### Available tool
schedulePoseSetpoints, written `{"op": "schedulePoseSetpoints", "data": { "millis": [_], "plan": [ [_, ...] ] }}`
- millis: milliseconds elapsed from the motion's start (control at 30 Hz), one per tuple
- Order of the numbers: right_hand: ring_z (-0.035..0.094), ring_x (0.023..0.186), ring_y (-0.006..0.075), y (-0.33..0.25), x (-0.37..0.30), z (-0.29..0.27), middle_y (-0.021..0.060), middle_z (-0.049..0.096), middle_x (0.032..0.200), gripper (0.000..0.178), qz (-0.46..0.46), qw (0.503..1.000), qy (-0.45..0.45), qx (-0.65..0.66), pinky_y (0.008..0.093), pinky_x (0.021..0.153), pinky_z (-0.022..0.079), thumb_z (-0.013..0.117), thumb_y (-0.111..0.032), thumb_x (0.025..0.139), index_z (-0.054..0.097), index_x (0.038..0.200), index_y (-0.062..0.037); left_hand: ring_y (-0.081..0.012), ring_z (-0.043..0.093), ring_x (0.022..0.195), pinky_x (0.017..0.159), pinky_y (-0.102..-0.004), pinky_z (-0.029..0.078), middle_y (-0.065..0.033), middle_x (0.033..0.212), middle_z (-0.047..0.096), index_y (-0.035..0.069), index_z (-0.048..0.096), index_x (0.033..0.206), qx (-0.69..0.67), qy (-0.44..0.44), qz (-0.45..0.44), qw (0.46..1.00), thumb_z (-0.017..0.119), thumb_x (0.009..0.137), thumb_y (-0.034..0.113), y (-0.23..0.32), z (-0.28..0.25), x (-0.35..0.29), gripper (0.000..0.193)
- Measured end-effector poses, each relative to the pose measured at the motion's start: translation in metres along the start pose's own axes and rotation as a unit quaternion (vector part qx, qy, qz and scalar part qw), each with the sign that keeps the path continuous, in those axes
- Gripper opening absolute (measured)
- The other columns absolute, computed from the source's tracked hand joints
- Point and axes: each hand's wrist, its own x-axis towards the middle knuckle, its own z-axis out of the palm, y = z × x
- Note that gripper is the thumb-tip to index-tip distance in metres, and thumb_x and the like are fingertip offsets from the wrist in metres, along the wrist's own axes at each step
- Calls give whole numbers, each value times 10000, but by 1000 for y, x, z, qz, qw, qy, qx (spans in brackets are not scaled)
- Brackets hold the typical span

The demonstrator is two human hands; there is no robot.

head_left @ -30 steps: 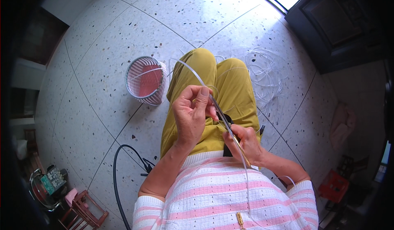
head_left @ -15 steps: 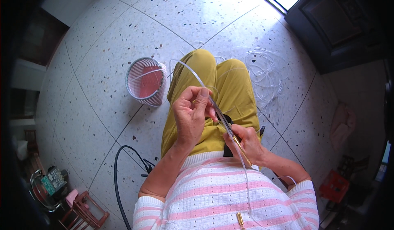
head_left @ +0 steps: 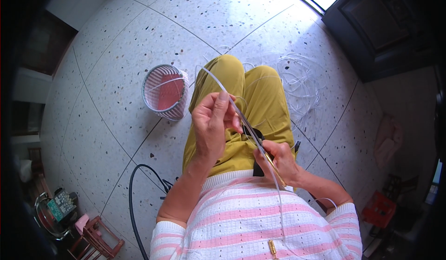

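My left hand (head_left: 210, 127) pinches a narrow white plastic strip (head_left: 213, 78) between thumb and fingers, above my lap. From there the strip arches out over my knee at one end and runs down across my striped top at the other. My right hand (head_left: 282, 161) is closed around a pair of scissors (head_left: 248, 126) with gold handles and long grey blades. Those blades point toward my left hand and lie along the strip; whether they are parted is hard to see.
On the floor left of my knees stands a striped white-and-grey basket (head_left: 180, 107) with a reddish bottom. Loose clear strips (head_left: 299, 86) lie tangled at the right. A black cable (head_left: 132, 204) curves at lower left, near a small wooden stool (head_left: 100, 241).
My left hand has slid a little up and left along the strip, away from my right hand. The right hand and scissors have barely moved.
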Motion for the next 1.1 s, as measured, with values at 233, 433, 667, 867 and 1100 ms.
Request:
{"op": "schedulePoseSetpoints", "data": {
  "millis": [233, 433, 667, 867, 1100],
  "plan": [
    [431, 443, 140, 4, 2, 0, 121, 451, 499, 257, -14, 999, -7, -31, 340, 427, 353, 637, -118, 831, 492, 669, 19, -96, 533, 505, 453, -241, 488, -42, 689, 562, -8, 578, 908, 70, 1, 63, 996, 561, 973, 190, -2, 0, 1, 208],
    [432, 447, 157, 0, 3, 0, 123, 450, 513, 257, 8, 1000, -15, -12, 343, 438, 354, 627, -128, 839, 491, 678, 19, -73, 572, 531, 461, -217, 509, -26, 701, 563, -10, 566, 907, 82, -6, 60, 995, 558, 976, 195, -7, 0, -2, 217],
    [446, 457, 137, -4, 2, 1, 112, 461, 511, 247, 26, 999, -22, -4, 340, 438, 357, 619, -127, 850, 499, 687, 14, -71, 573, 531, 466, -218, 516, -28, 710, 568, -9, 568, 910, 71, -3, 52, 996, 557, 976, 200, -8, -1, -2, 220],
    [451, 450, 153, 3, 2, 0, 109, 471, 515, 237, 10, 1000, -24, -1, 338, 440, 357, 621, -127, 850, 502, 698, 12, -71, 576, 534, 466, -216, 515, -29, 710, 572, -9, 565, 902, 79, 2, 56, 995, 559, 975, 199, -9, -2, -2, 221],
    [401, 510, 55, 7, -1, -2, -13, 435, 547, 223, 8, 999, -47, -17, 270, 441, 330, 581, -155, 931, 526, 768, -14, -68, 575, 534, 467, -218, 513, -31, 707, 573, -12, 556, 887, 99, -3, 65, 993, 555, 976, 182, -9, 0, -4, 213]
  ]
}}
